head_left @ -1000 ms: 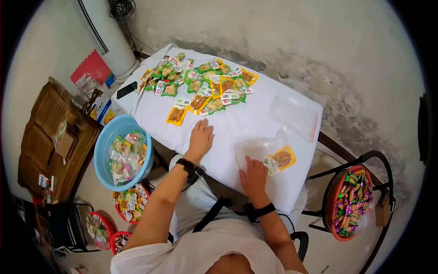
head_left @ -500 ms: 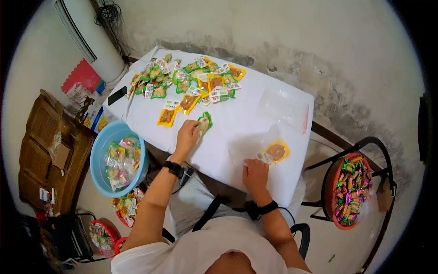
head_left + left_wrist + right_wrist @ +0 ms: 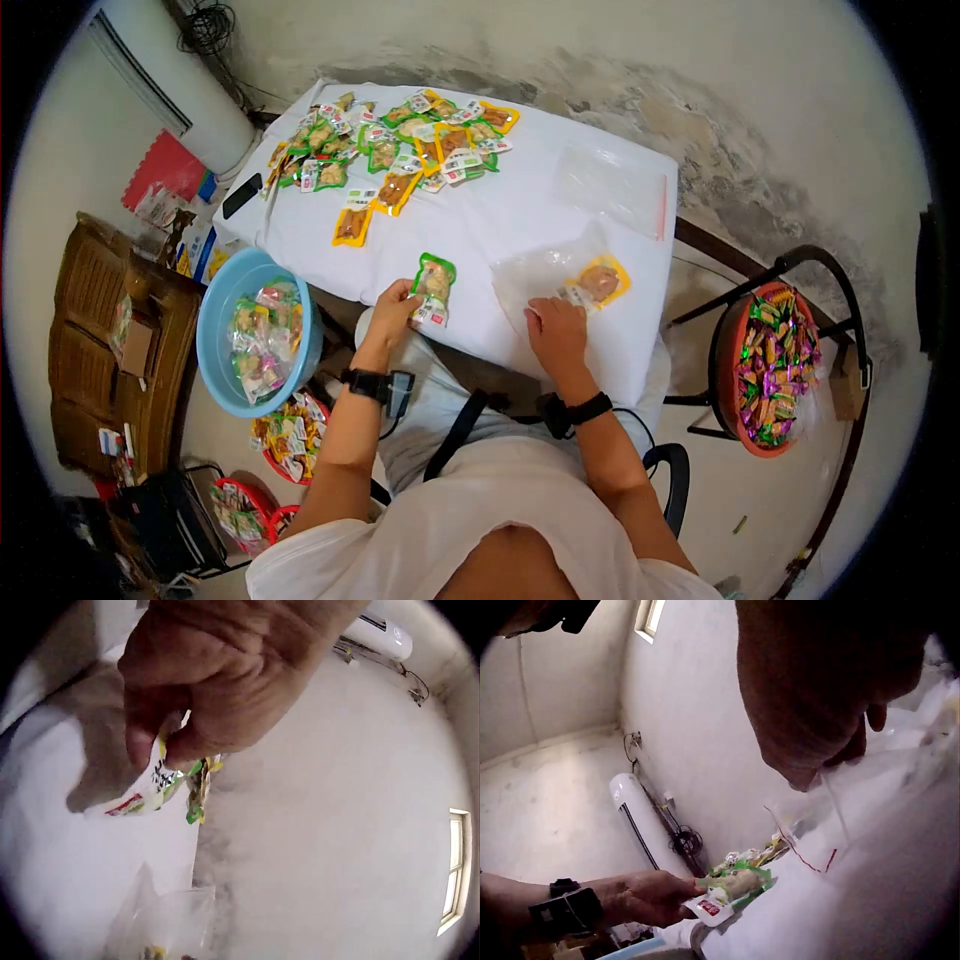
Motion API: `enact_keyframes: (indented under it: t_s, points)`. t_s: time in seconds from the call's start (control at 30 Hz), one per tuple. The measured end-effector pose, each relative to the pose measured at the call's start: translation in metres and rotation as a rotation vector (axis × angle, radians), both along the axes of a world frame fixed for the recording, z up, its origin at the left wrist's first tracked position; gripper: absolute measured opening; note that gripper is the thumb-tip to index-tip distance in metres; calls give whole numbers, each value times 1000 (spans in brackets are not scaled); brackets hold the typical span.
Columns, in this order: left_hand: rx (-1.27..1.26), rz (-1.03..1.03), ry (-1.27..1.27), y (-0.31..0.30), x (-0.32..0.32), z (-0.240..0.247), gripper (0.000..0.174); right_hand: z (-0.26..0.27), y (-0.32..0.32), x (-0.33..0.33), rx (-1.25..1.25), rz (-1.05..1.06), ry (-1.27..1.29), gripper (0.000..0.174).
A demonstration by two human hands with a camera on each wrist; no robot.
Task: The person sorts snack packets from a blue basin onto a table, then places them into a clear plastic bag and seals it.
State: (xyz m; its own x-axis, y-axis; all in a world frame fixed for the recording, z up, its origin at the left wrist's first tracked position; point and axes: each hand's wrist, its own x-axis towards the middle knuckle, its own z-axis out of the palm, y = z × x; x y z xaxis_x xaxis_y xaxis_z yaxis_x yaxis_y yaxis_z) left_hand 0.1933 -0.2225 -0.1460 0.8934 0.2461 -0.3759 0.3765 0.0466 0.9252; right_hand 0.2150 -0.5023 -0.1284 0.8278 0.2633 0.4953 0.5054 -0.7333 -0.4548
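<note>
My left hand pinches a green-edged snack packet by its white end, between thumb and fingers. In the left wrist view, the white printed end of that packet shows under the fingertips. My right hand is at the near edge of a clear plastic bag. The right wrist view has its thumb and fingers pinching the edge of the bag, near a red line. A yellow-edged snack packet lies inside the bag.
More green and yellow packets are heaped at the table's far left, beside a phone. Another clear bag lies far right. A blue basin of filled bags stands left; a red basin of wrapped snacks stands right.
My left hand has picked up a green-edged packet and brought it back toward the table's near edge. My right hand has moved from lying on the bag to pinching its edge.
</note>
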Motion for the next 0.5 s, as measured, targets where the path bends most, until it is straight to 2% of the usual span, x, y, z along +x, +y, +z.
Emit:
enact_keyframes:
  t_s: [0.1,0.17,0.2,0.23,0.3,0.33,0.5]
  points:
    - [-110,-61,-14,-16,-26,29,19,-2,-1,0,2,6,21,13]
    - [-316,-176,-15,-19,-42,31,21,-2,-1,-2,25,19,5,14]
    - [-302,-265,-36,-21,-48,32,21,0,-1,-3,13,20,18,14]
    - [-302,-266,-35,-24,-48,34,21,3,-1,-5,0,23,31,14]
    - [-275,-502,92,-39,-46,45,20,8,-2,-7,6,29,-16,14]
    - [-162,-524,130,-48,-41,40,22,9,-3,-9,11,36,-63,15]
    - [-51,-551,15,-88,-3,31,23,13,-11,-13,-26,81,-32,18]
